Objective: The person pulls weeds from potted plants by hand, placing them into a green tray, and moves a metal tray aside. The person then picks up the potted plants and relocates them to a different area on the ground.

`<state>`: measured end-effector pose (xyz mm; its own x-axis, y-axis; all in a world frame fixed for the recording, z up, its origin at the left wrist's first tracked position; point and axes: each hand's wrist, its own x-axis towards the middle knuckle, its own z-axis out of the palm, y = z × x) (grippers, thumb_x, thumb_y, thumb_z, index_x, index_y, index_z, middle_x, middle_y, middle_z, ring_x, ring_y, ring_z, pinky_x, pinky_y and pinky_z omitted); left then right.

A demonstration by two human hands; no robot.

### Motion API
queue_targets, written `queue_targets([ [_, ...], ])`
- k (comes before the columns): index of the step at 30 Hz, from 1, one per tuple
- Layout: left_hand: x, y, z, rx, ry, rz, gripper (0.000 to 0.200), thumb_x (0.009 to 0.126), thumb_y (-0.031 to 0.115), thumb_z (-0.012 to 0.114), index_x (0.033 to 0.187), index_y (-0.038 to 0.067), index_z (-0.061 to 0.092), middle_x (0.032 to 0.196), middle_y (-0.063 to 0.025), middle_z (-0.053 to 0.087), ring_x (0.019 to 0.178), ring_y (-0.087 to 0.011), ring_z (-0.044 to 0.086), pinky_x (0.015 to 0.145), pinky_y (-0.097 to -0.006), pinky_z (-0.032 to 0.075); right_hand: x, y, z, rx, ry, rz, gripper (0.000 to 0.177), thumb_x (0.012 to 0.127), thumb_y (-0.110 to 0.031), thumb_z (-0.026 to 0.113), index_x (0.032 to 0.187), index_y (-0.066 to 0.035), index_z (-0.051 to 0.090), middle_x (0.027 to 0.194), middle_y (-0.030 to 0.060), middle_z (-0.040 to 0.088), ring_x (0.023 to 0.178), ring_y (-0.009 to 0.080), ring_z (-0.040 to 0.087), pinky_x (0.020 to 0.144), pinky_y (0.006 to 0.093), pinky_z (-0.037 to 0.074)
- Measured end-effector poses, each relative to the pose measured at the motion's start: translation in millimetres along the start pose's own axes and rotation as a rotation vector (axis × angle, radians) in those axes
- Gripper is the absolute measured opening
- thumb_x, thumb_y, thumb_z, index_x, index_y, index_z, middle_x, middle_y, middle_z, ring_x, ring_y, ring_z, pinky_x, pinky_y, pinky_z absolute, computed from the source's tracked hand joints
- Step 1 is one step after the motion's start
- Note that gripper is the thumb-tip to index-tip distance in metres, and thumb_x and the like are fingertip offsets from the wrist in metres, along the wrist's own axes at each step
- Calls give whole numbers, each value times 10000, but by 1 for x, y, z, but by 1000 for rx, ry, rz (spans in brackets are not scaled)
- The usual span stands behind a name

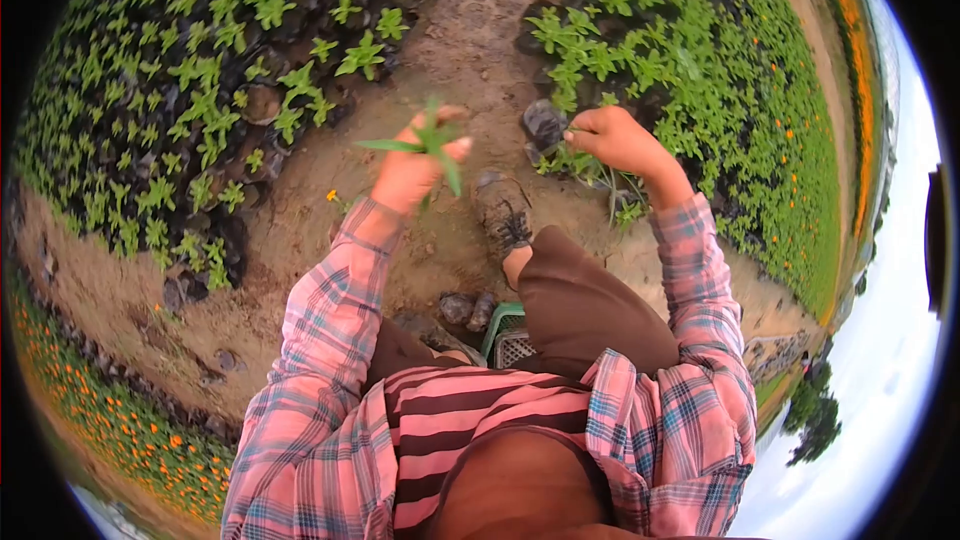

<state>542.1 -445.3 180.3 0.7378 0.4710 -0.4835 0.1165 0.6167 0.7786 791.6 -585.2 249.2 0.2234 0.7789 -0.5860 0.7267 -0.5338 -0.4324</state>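
- The left hand [412, 168] is raised above the dirt path [470, 30]. Its grip is closed around a small weed [430, 140], whose narrow green leaves stick out on both sides of the fingers.
- The right hand [612, 138] is at the edge of the right-hand bed. Its grip is closed on a tuft of thin grass stems [612, 188] that trail below the fist; whether they are rooted in the soil cannot be told.
- Just beside that hand, toward the path, sits a dark nursery bag [543, 123] with leafy seedlings against it.
- A worn shoe [500, 208] rests on the soil between the two hands.
- The person wears a pink plaid shirt [320, 360] and sits on a green crate [510, 338], which shows between the knees.
- Beds of green seedlings [200, 90] in dark bags flank the path on both sides.
- Orange flowers [120, 430] grow along the lower-left edge.
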Motion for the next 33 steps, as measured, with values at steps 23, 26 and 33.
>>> queue_targets([
  [23, -8, -29, -2, 898, -74, 296, 312, 731, 130, 703, 1033, 110, 629, 895, -147, 571, 839, -336, 566, 725, -408, 462, 31, -64, 79, 318, -278, 0, 400, 838, -397, 607, 835, 1, 645, 637, 118, 598, 560, 175, 580, 496, 351, 442],
  [26, -14, -25, 6, 1037, -56, 284, 314, 714, 88, 690, 1022, 126, 638, 852, -138, 521, 823, -327, 543, 693, -404, 446, 30, -70, 95, 330, -195, -26, 358, 811, -376, 583, 826, -28, 665, 701, 168, 622, 645, 280, 608, 593, 403, 471],
  [33, -11, -60, 2, 1113, -24, 320, 265, 652, -14, 614, 885, 113, 617, 819, -160, 470, 850, -359, 495, 703, -427, 410, 12, -71, 130, 63, -7, -163, 181, 711, -186, 545, 763, -70, 673, 787, 183, 653, 757, 366, 631, 665, 456, 503],
])
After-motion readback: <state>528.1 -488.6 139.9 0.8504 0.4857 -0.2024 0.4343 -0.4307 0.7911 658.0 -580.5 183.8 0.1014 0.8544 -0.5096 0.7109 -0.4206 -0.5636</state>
